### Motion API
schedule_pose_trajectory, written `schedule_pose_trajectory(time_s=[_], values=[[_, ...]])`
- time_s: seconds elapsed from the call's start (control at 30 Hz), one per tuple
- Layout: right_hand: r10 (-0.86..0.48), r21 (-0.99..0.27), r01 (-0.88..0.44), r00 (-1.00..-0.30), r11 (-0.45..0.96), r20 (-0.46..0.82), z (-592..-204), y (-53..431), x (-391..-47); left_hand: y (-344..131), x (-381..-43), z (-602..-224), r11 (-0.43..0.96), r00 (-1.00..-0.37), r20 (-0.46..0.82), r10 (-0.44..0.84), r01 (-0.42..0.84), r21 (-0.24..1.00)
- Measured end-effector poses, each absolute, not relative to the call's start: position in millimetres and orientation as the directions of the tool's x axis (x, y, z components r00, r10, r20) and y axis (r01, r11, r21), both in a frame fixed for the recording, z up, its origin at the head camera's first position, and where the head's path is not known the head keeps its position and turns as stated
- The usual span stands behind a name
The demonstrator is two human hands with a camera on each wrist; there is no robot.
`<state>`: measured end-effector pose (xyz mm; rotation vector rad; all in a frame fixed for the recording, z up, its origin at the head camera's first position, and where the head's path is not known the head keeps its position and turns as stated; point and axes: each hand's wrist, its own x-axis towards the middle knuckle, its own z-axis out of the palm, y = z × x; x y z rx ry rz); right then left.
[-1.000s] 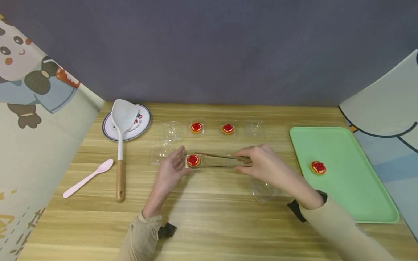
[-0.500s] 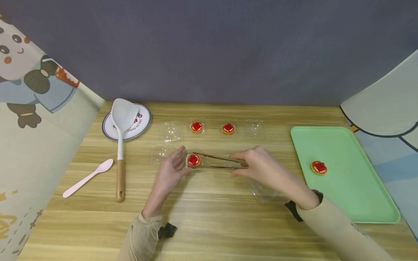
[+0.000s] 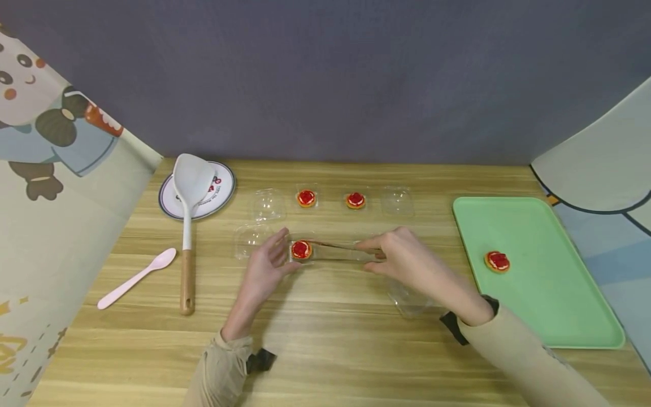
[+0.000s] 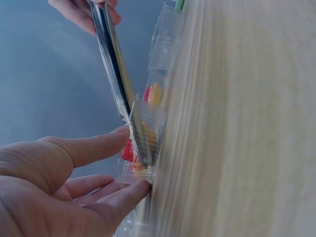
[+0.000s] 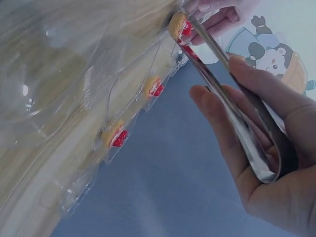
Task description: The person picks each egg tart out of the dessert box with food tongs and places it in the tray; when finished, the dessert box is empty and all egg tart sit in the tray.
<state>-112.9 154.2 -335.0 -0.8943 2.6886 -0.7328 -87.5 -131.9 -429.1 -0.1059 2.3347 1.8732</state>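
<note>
My left hand [image 3: 260, 271] holds a clear plastic box [image 4: 154, 118] between thumb and fingers. A small red-topped tart [image 3: 301, 250] sits inside it. From the right, my right hand [image 3: 409, 257] grips metal tongs [image 5: 257, 160]. The tong tips reach into the box, one on either side of the tart in the right wrist view. Behind stand two more open clear boxes, each with a tart, the left tart [image 3: 306, 198] and the right tart [image 3: 355, 200]. Another tart [image 3: 496, 261] lies on a green tray [image 3: 549, 316].
Clear lids lie folded back beside the boxes, one lid [image 3: 396, 202] at the back right. Another clear plastic piece [image 3: 407, 299] lies beneath my right forearm. At left are a white spatula [image 3: 193, 175] across a plate [image 3: 224, 195] and a pink spoon [image 3: 134, 280].
My right hand has shifted slightly left with the tongs, and the tong arms look a little closer together. My left hand has stayed at the box.
</note>
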Motion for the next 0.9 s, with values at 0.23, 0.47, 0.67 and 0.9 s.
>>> schedule_pose_trajectory(time_s=[0.23,0.47,0.67,0.9], values=[[-0.602,-0.558,-0.497,-0.799,0.665,-0.005,-341,158,-111,-131,-87,-428,0.219,-0.986,-0.160,0.034,-0.149,0.964],[-0.578,-0.589,-0.487,-0.815,0.645,0.041,-347,164,-109,-131,-87,-427,0.221,-0.986,-0.164,0.021,-0.155,0.963],[-0.554,-0.599,-0.463,-0.832,0.653,0.038,-348,168,-106,-132,-87,-428,0.225,-0.987,-0.158,0.030,-0.147,0.963],[-0.540,-0.610,-0.461,-0.839,0.644,0.063,-346,175,-102,-133,-86,-429,0.219,-0.987,-0.154,0.038,-0.142,0.965]])
